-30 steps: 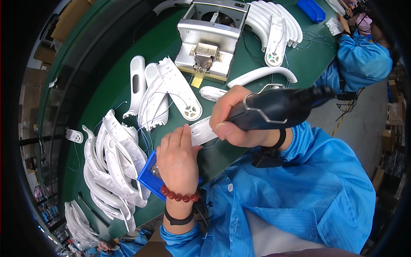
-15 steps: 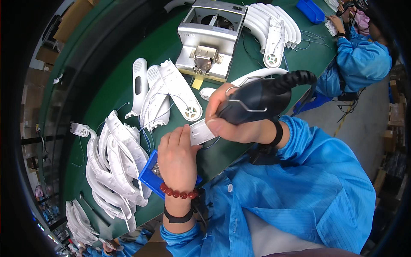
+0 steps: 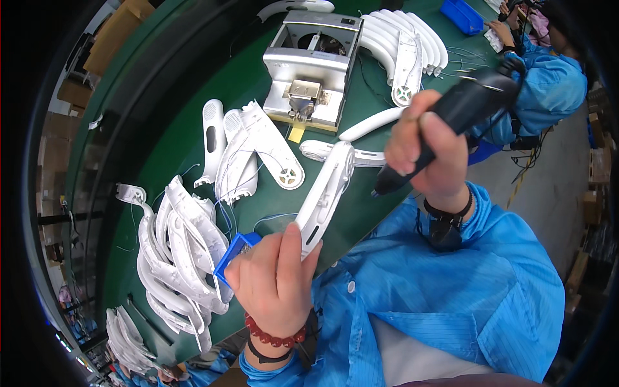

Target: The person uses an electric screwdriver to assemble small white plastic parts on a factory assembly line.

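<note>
white casing (image 3: 325,197) now lifted, left hand (image 3: 274,280)

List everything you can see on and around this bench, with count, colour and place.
Curved plastic shell: one, white, held above the bench edge.
Electric screwdriver: one, black, raised at right.
Small bin: one, blue, under the left hand.
Shell stacks: several, white, left and far right.
Metal fixture: one, grey, bench centre.
Bench: one, green.
Co-worker's sleeve: blue, upper right.
Left hand: holds the shell.
Right hand: grips the screwdriver.
</note>
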Demonstrator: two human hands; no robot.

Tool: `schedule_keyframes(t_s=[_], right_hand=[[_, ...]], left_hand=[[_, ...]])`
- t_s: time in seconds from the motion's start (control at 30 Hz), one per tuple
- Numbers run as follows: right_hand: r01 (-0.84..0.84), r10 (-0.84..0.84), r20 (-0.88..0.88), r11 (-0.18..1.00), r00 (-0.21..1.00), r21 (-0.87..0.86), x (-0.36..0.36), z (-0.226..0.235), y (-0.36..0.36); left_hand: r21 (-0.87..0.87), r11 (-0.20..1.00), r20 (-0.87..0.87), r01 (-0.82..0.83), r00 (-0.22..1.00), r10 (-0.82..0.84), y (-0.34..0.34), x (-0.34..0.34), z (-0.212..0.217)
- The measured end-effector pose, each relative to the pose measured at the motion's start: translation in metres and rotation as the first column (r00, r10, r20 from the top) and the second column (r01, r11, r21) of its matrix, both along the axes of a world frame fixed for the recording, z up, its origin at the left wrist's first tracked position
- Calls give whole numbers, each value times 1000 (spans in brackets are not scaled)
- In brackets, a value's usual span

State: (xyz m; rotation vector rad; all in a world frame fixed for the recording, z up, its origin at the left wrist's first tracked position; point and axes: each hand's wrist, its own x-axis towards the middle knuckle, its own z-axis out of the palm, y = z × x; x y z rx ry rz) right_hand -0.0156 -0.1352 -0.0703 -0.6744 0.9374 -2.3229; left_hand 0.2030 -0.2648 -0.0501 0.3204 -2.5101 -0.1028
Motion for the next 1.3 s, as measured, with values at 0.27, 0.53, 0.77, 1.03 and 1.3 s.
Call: schedule_keyframes(t_s=[0.27,0.53,0.77,1.03,1.3], right_hand=[[-93,150,-99,898,984,430,5,-4,-6],[-147,212,-101,884,972,444,7,-2,-10],[-169,237,-80,855,968,490,7,-2,-12],[-215,322,-88,788,943,577,3,-9,-20],[-218,313,-55,768,948,603,1,-10,-24]], left_hand=[[-156,988,-119,-16,993,-3,7,1,12],[-243,970,-140,28,988,-63,-2,2,19],[470,836,-197,-285,889,414,-101,-5,26],[908,386,-377,160,715,589,-211,-36,53],[895,374,-103,-242,705,701,-346,-109,-75]])
